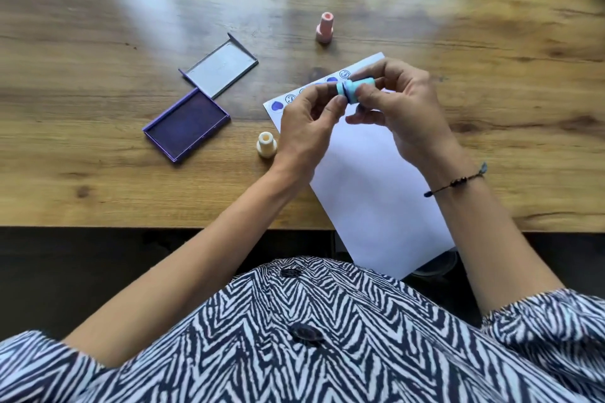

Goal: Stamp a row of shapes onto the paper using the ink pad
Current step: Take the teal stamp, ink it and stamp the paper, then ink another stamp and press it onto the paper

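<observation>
Currently the blue stamp (pixel 352 91) is held sideways at centre frame, pinched in the right hand (pixel 404 111) fingers; its left end is gripped by the left hand (pixel 307 123), ink pad (pixel 187 123) lying lower left.

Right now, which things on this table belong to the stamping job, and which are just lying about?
In use: small blue plastic stamp, held by left hand and right hand; white paper sheet with a purple stamped row; open purple ink pad.

Lying about: pink stamp; cream stamp, both standing untouched.
</observation>
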A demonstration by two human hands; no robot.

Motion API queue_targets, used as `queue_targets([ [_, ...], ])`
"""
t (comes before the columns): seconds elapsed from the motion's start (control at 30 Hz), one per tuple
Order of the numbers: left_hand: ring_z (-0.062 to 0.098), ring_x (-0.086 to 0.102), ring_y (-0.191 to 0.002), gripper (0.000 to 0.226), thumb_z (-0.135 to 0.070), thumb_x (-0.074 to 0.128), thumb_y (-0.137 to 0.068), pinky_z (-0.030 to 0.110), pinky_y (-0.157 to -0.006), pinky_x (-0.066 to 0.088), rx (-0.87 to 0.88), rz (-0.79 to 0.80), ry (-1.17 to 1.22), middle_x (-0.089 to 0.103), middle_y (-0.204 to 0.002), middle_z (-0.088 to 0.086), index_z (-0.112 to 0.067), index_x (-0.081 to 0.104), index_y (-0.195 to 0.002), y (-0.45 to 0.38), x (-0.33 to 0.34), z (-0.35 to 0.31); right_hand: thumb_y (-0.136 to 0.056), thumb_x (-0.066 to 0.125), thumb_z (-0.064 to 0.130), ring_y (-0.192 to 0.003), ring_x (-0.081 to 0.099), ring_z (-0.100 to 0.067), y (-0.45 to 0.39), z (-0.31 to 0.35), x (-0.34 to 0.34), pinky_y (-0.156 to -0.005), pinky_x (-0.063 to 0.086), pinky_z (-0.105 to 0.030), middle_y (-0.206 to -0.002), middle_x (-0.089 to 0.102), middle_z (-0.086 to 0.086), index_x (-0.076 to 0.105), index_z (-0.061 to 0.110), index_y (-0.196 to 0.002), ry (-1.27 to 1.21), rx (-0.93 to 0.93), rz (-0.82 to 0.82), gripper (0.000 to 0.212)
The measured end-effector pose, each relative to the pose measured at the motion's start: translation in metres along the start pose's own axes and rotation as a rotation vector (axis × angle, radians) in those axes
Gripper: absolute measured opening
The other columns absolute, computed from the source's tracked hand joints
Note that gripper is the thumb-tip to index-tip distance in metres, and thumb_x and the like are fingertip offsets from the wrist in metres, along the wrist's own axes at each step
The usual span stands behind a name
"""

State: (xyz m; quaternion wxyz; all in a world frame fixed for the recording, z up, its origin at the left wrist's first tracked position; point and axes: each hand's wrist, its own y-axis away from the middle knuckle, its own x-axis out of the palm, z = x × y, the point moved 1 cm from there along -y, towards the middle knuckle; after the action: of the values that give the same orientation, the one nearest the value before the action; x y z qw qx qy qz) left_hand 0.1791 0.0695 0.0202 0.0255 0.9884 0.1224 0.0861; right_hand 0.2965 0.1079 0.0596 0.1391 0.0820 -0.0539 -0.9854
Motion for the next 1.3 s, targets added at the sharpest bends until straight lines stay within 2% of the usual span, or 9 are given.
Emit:
queue_targets([
  [0.2,-0.002,0.059,-0.071,0.017,-0.004,0.058,-0.084,0.017,-0.073,0.050,0.054,0.016,-0.056,0.063,-0.082,-0.004,0.000,0.059,-0.100,0.004,-0.010,-0.013,-0.085,0.061,0.005,-0.050,0.058,-0.010,0.005,0.005,0.005,-0.063,0.061,-0.034,-0.091,0.060,-0.018,0.063,0.008,-0.089,0.048,-0.062,-0.020,0.005],
  [0.4,0.004,0.057,-0.068,0.012,-0.011,0.059,-0.084,0.025,-0.069,0.050,0.161,0.037,-0.197,0.062,-0.078,-0.006,-0.007,0.060,-0.095,0.007,-0.019,-0.026,-0.085,0.060,0.004,-0.048,0.059,-0.011,0.012,0.008,0.018,-0.062,0.060,-0.038,-0.071,0.059,0.001,0.062,0.012,-0.082,-0.032,-0.094,-0.060,0.008],
  [0.53,0.012,0.058,-0.074,0.006,-0.015,0.057,-0.084,0.040,-0.076,0.050,0.186,0.015,-0.254,0.062,-0.077,-0.003,-0.013,0.058,-0.089,0.011,-0.028,-0.030,-0.087,0.058,0.007,-0.048,0.056,-0.011,0.015,0.007,0.035,-0.057,0.057,-0.032,-0.071,0.056,-0.007,0.060,0.013,-0.079,-0.130,-0.087,-0.062,0.011],
  [0.7,0.005,0.047,-0.060,0.017,-0.018,0.063,-0.081,0.014,-0.060,0.037,0.252,0.089,-0.688,0.058,-0.074,0.000,-0.002,0.061,-0.087,0.007,-0.053,-0.042,-0.088,0.057,0.007,-0.044,0.053,-0.013,0.014,0.004,0.042,-0.052,0.052,-0.029,-0.066,0.056,-0.009,0.060,0.011,-0.079,-0.098,0.011,0.004,0.010],
  [0.77,0.013,0.051,-0.066,0.019,-0.021,0.064,-0.080,0.020,-0.061,0.040,0.245,0.119,-0.814,0.064,-0.079,0.006,-0.005,0.064,-0.090,0.002,-0.062,-0.048,-0.084,0.060,0.007,-0.048,0.052,-0.015,0.016,-0.001,0.042,-0.055,0.051,-0.030,-0.063,0.055,-0.007,0.061,0.010,-0.077,0.108,-0.001,0.012,0.007],
  [0.87,0.024,0.062,-0.079,0.017,-0.018,0.063,-0.081,0.031,-0.073,0.048,0.211,0.035,-0.740,0.070,-0.088,0.012,-0.006,0.065,-0.092,-0.001,-0.069,-0.053,-0.077,0.066,0.014,-0.062,0.048,-0.015,0.026,-0.011,0.054,-0.063,0.041,-0.026,-0.069,0.054,-0.003,0.066,0.007,-0.082,0.606,-0.189,0.066,0.008],
  [1.0,0.011,0.058,-0.071,0.014,-0.015,0.062,-0.082,0.026,-0.073,0.049,0.132,0.004,-0.670,0.066,-0.082,0.003,-0.006,0.065,-0.092,-0.003,-0.075,-0.046,-0.081,0.063,0.017,-0.083,0.053,-0.028,0.040,-0.024,0.075,-0.071,0.043,-0.035,-0.091,0.056,-0.015,0.060,0.004,-0.094,0.887,-0.320,0.224,0.018],
  [1.17,0.003,0.052,-0.061,0.008,-0.007,0.053,-0.087,0.014,-0.059,0.044,0.006,0.022,-0.277,0.059,-0.072,0.001,-0.009,0.061,-0.089,-0.010,-0.079,-0.040,-0.080,0.066,0.032,-0.083,0.051,-0.022,0.032,-0.017,0.070,-0.072,0.039,-0.030,-0.088,0.054,-0.008,0.061,0.009,-0.097,0.902,-0.307,0.281,0.030],
  [1.3,0.008,0.053,-0.062,0.014,-0.005,0.046,-0.090,0.013,-0.059,0.045,-0.080,0.046,0.010,0.059,-0.075,0.006,-0.006,0.060,-0.088,-0.017,-0.081,-0.037,-0.081,0.065,0.033,-0.075,0.052,-0.019,-0.021,0.010,0.042,-0.065,0.030,-0.021,-0.087,0.065,-0.012,0.066,0.008,-0.090,0.827,-0.315,-0.016,0.027],
])
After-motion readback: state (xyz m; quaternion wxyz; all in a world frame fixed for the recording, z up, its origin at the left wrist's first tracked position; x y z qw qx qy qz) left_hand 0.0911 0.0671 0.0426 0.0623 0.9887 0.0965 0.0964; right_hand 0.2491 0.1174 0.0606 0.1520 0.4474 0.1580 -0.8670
